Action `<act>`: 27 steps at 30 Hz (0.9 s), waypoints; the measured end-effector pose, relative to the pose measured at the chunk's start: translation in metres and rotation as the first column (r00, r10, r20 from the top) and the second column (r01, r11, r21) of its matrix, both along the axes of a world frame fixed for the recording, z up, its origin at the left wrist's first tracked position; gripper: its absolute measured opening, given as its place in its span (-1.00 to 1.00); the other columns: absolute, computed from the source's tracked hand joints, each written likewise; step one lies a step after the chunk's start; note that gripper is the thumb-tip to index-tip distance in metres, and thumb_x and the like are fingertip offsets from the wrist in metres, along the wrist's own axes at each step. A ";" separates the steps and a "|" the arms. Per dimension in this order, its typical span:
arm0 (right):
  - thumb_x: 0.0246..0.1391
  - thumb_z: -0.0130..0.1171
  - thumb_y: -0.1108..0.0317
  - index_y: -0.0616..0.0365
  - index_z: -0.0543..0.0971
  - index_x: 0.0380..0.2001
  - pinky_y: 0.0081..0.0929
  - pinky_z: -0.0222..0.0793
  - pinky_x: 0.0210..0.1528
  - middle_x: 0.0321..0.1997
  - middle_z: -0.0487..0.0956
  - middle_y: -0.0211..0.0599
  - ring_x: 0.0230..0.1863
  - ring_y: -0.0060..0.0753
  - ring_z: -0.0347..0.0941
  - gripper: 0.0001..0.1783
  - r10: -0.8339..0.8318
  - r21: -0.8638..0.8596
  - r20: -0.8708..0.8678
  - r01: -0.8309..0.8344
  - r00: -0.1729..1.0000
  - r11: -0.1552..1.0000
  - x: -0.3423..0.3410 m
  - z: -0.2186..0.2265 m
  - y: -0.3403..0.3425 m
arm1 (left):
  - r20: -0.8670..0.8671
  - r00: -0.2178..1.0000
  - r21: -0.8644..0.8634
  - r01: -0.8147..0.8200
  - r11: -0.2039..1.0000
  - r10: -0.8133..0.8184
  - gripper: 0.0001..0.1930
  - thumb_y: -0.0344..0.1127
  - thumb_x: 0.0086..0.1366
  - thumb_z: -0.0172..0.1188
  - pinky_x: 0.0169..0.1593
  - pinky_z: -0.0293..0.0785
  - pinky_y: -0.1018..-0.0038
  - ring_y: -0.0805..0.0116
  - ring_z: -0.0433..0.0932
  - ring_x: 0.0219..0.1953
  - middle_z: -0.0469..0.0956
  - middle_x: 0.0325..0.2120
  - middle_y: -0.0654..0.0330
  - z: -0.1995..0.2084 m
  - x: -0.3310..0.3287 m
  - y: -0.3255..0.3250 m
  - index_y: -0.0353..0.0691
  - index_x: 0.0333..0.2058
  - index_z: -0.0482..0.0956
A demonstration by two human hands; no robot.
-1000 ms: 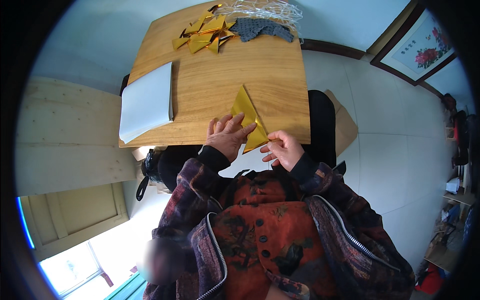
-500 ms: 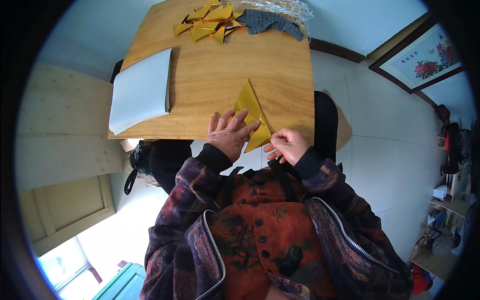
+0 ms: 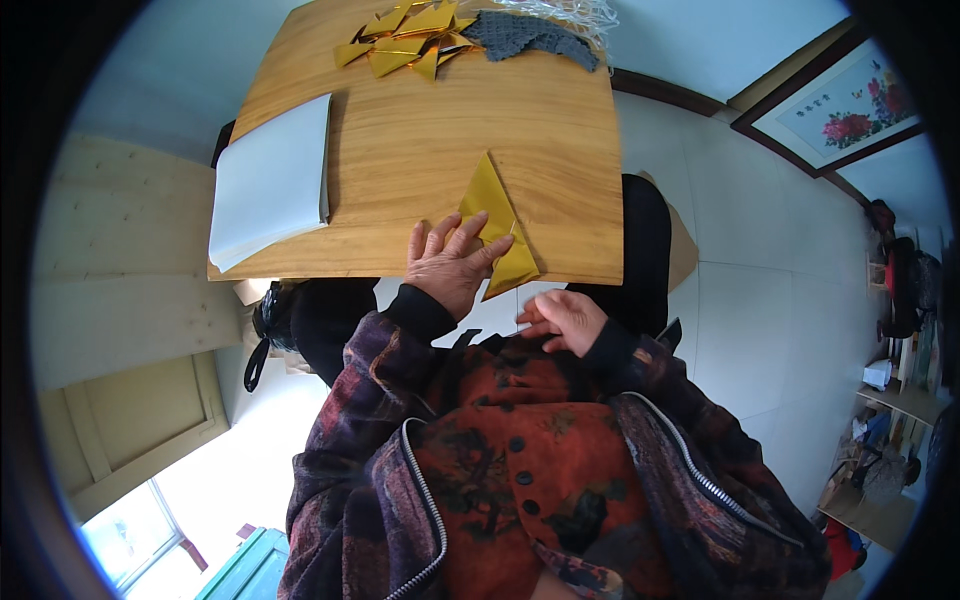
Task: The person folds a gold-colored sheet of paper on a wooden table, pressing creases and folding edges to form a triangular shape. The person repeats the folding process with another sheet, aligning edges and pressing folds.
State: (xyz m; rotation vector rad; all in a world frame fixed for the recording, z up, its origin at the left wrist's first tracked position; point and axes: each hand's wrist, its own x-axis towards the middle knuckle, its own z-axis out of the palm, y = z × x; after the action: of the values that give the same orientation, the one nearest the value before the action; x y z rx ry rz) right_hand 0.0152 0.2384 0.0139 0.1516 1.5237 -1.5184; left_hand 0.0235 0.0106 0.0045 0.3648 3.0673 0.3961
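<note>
A folded sheet of gold foil paper (image 3: 484, 192) lies at the near edge of the wooden table (image 3: 420, 130). It is pointed at its far end, and its near corner juts past the edge. My left hand (image 3: 447, 270) rests flat on the paper's left side with the fingers spread, pressing it down. Below the near corner, in front of my body, my right hand (image 3: 568, 318) hovers apart from the paper. Its fingers are loosely bent and somewhat apart, and I see nothing in them.
Several folded gold paper pieces (image 3: 400, 50) are heaped at the table's far side, beside a dark grey textured cloth (image 3: 530, 38) and clear plastic (image 3: 580, 12). A stack of white sheets (image 3: 270, 180) sits at the left. A black bag (image 3: 272, 315) hangs below the table's left corner.
My right hand has let go of the gold paper's near corner and drawn back toward my body. The left hand stays on the paper. The whole view has shifted slightly.
</note>
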 end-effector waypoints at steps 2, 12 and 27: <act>0.28 -0.11 -0.19 0.08 0.49 -0.14 -0.51 0.37 -0.22 -0.11 0.59 -0.40 -0.10 -0.56 0.49 -0.47 -0.104 -0.130 0.212 0.133 0.972 0.983 -0.005 -0.011 -0.013 | -0.002 1.000 0.004 -0.001 1.000 0.001 -0.54 -0.17 0.32 0.06 0.32 -0.09 -0.16 0.06 0.14 0.31 0.21 0.28 0.29 0.001 0.000 -0.001 0.44 0.18 0.38; 0.26 -0.33 -0.36 0.03 0.50 -0.05 -0.42 0.30 -0.26 -0.07 0.62 -0.44 -0.08 -0.47 0.53 -0.28 -0.101 -0.027 0.153 0.106 0.983 0.994 -0.005 -0.027 -0.041 | -0.035 0.999 -0.008 0.023 1.000 -0.023 -0.52 -0.18 0.30 0.09 0.31 -0.08 -0.14 0.09 0.15 0.30 0.19 0.28 0.32 0.001 0.000 -0.002 0.44 0.18 0.38; 0.35 -0.30 -0.13 0.06 0.48 -0.02 -0.47 0.32 -0.18 -0.06 0.62 -0.33 -0.04 -0.49 0.52 -0.45 -0.195 -0.118 0.267 0.233 0.944 0.965 -0.001 -0.031 -0.039 | 0.030 1.000 -0.032 0.008 0.999 -0.007 -0.53 -0.16 0.33 0.06 0.34 -0.12 -0.06 0.07 0.14 0.32 0.18 0.31 0.31 0.006 0.000 -0.001 0.44 0.20 0.36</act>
State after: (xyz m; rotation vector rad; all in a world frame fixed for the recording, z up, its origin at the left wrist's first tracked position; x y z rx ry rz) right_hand 0.0139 0.1999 -0.0168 0.4214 1.2162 -1.7065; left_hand 0.0234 0.0093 0.0103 0.3662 3.0387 0.3488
